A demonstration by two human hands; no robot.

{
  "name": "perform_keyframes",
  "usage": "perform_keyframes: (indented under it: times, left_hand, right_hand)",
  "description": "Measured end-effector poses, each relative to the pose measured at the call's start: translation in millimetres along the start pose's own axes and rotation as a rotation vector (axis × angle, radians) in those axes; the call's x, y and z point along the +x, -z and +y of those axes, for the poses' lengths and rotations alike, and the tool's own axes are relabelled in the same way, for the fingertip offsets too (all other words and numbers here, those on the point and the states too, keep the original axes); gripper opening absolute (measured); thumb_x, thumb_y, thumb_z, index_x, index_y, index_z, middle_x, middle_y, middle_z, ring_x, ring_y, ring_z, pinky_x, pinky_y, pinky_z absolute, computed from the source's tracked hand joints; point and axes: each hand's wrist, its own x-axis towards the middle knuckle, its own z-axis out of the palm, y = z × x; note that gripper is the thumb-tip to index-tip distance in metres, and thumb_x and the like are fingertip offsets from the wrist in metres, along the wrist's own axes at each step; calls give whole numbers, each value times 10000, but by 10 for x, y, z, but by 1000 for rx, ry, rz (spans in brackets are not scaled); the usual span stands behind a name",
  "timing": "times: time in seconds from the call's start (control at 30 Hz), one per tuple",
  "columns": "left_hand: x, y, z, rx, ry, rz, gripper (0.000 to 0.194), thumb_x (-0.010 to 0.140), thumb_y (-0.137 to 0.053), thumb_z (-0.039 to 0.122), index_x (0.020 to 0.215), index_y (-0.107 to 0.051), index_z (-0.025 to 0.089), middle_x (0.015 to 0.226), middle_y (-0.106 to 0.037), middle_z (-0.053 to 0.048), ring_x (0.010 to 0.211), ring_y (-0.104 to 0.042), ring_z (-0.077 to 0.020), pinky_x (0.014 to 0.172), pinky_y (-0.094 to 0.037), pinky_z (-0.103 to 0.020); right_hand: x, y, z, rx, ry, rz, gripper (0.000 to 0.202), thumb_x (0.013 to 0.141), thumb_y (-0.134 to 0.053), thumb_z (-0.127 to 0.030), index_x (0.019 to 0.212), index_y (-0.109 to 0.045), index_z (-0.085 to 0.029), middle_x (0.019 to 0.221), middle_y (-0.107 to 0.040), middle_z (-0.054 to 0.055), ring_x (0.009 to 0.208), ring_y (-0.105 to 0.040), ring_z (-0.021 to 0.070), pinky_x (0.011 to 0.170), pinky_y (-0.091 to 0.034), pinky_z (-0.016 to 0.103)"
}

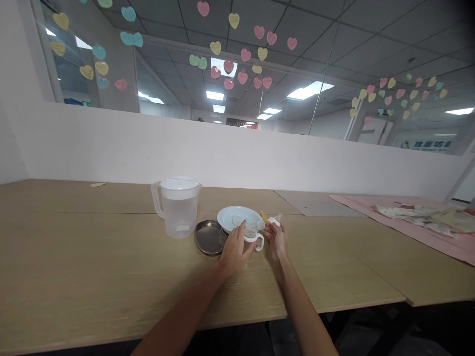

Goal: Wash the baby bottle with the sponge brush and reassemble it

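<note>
A small clear container with a white rim and handle [250,236] stands at the center of my head-camera view, just in front of a pale plate [232,212] on a wooden table [122,277]. The left hand [233,248] grasps the container from its left side, thumb across the front. The right hand [278,242] is raised beside the handle, fingers curled near a small white piece [273,221]; from my remote post I cannot tell whether they grip it. A yellow object [263,216] shows just behind those fingertips. A shallow metal dish [210,237] sits left of the left hand, with a lidded translucent pitcher [180,210] beyond it. Farther right, a pink cloth [356,207] bears a pale heap [419,215]. Heart-shaped notes [228,66] dot the glass above the white wall [111,143].
</note>
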Motion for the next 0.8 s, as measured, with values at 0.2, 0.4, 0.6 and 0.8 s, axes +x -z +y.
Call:
perform_keyframes:
  times: [0.2,0.4,0.6,0.8]
  left_hand:
    - [-2,10,9,4,-3,8,690,925,-526,403,1510,-255,157,1340,-549,-178,1233,-526,-299,1052,-426,-501]
    - [-1,-1,3,11,-8,15,676,928,-527,410,1501,-275,156,1317,-564,-179,1215,-543,-296,1040,-438,-498]
    - [6,24,23,5,-22,4,641,936,-521,394,1491,-296,167,1328,-559,-171,1236,-530,-291,1050,-432,-495]
    - [10,43,42,8,-24,-3,624,935,-520,375,1487,-307,175,1349,-546,-169,1241,-525,-293,1052,-434,-505]
  right_hand:
    - [40,16,67,40,23,-114,420,636,-767,-377,963,-533,-255,777,-687,-10,846,-696,198,783,-590,336]
    - [-35,-39,94,-18,74,-133,558,603,-790,-443,1060,-533,-254,815,-704,-4,844,-697,210,791,-570,357]
    - [-157,-71,31,-79,117,-134,594,649,-745,-496,1151,-530,-262,821,-712,3,880,-683,221,757,-537,341]
    - [-138,5,76,-205,220,-87,576,698,-735,-495,1191,-569,-248,764,-665,-29,740,-638,174,733,-507,303]
